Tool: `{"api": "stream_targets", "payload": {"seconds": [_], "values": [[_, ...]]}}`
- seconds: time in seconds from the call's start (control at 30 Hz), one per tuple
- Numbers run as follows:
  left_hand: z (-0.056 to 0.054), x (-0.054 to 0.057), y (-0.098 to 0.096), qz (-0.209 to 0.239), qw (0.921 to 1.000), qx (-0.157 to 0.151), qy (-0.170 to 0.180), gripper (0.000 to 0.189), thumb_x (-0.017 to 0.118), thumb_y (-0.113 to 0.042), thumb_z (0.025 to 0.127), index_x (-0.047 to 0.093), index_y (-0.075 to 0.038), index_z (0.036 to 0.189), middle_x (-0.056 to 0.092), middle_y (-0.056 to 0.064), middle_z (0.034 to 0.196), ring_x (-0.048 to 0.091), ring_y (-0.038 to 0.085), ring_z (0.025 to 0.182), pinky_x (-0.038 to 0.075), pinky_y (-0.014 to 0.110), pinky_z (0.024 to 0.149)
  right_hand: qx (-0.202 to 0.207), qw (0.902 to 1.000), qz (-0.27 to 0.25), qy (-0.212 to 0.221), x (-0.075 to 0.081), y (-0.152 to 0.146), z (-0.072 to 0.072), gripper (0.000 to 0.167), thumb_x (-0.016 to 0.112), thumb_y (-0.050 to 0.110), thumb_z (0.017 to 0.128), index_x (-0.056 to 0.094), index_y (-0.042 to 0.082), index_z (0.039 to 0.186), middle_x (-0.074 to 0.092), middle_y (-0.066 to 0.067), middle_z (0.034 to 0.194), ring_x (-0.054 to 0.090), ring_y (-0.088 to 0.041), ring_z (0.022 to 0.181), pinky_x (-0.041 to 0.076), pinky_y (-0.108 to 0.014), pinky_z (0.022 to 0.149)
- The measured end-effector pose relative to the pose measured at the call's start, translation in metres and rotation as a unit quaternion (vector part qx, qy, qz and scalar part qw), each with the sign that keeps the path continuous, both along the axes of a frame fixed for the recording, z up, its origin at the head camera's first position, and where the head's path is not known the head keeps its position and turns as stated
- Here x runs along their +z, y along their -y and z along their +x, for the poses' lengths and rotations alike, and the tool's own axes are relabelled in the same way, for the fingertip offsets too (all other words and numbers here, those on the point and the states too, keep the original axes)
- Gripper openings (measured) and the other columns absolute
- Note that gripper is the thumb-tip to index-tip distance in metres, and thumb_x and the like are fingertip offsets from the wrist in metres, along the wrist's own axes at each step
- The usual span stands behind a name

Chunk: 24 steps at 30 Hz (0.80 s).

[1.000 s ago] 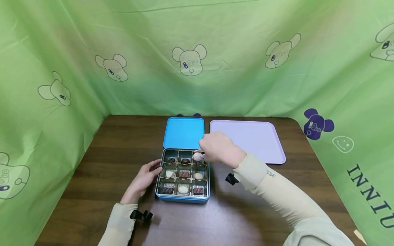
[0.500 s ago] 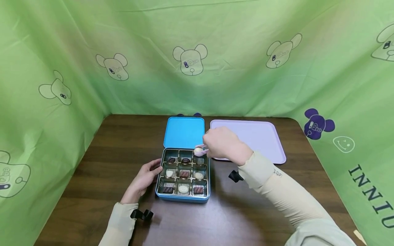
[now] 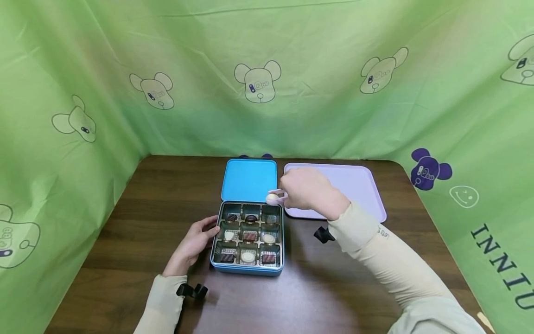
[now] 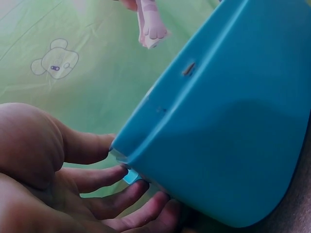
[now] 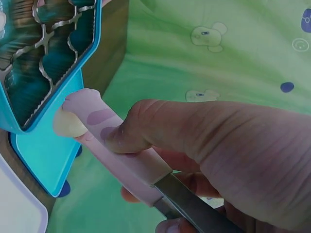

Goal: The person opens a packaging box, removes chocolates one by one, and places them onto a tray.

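My right hand (image 3: 306, 188) grips pink paw-tipped tongs (image 5: 109, 128) with metal arms. Between the tips is a rounded cream-white chocolate (image 5: 67, 122), held just above the back right corner of a blue tin box (image 3: 247, 270). A divided tray inside the tin holds chocolates in several compartments; no chocolate shows in the back right one (image 3: 272, 214). My left hand (image 3: 196, 239) holds the tin's left side, thumb at the rim and fingers along the outer wall. In the left wrist view the fingers curl against the tin's edge.
The tin's bright blue lid (image 3: 249, 180) lies open behind it. A lilac tray (image 3: 354, 185) lies at the back right, partly behind my right hand. The dark wooden table (image 3: 325, 297) is bounded by a green patterned cloth (image 3: 317, 116) at the back and sides.
My right hand has lifted the tongs and cream-white chocolate out of the back right compartment, up and slightly to the right. The left hand and tin stay in place.
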State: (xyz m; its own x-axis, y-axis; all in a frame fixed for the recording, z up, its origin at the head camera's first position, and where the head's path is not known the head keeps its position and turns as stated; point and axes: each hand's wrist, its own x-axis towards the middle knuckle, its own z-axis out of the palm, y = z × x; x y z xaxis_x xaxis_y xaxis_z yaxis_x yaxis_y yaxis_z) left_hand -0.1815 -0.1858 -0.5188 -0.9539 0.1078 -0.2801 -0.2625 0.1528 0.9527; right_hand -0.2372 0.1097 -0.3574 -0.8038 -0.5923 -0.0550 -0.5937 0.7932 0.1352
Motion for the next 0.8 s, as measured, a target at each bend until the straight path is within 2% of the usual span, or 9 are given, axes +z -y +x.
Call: {"api": "stream_targets", "payload": {"seconds": [0.17,0.4,0.57,0.8], "values": [[-0.001,0.001,0.001,0.006,1.0000,-0.003,0.004,0.047,0.052,-0.006,0.104,0.043,0.002,0.150,0.051,0.023,0.142,0.063,0.022,0.097,0.055,0.035,0.079,0.002,1.0000,-0.001,-0.007,0.004,-0.004,-0.002,0.010,0.078,0.023,0.077,0.069,0.018,0.075,0.059,0.003,0.076,0.052,-0.017,0.062,0.047,-0.038,0.057],[-0.001,0.003,0.002,0.009,0.9999,-0.005,0.007,0.047,0.052,-0.006,0.104,0.043,0.002,0.150,0.051,0.023,0.142,0.063,0.022,0.098,0.055,0.035,0.078,-0.006,0.9997,-0.005,-0.022,0.008,-0.011,-0.004,0.013,0.078,0.024,0.076,0.067,0.020,0.072,0.056,0.005,0.068,0.051,-0.018,0.059,0.046,-0.040,0.056],[0.000,0.002,0.002,0.010,0.9999,-0.003,0.005,0.047,0.052,-0.006,0.104,0.043,0.003,0.149,0.051,0.024,0.143,0.063,0.023,0.099,0.055,0.034,0.077,-0.019,0.9996,-0.010,-0.018,0.006,-0.016,-0.007,0.012,0.080,0.025,0.076,0.069,0.020,0.072,0.055,0.005,0.068,0.050,-0.018,0.059,0.044,-0.039,0.054],[-0.002,-0.001,0.002,0.010,0.9999,-0.002,0.008,0.047,0.052,-0.006,0.104,0.043,0.001,0.150,0.052,0.023,0.142,0.063,0.021,0.097,0.055,0.034,0.078,-0.026,0.9990,-0.009,-0.036,0.002,-0.025,-0.012,0.018,0.078,0.024,0.075,0.062,0.019,0.067,0.054,0.003,0.064,0.049,-0.020,0.058,0.045,-0.043,0.054]]}}
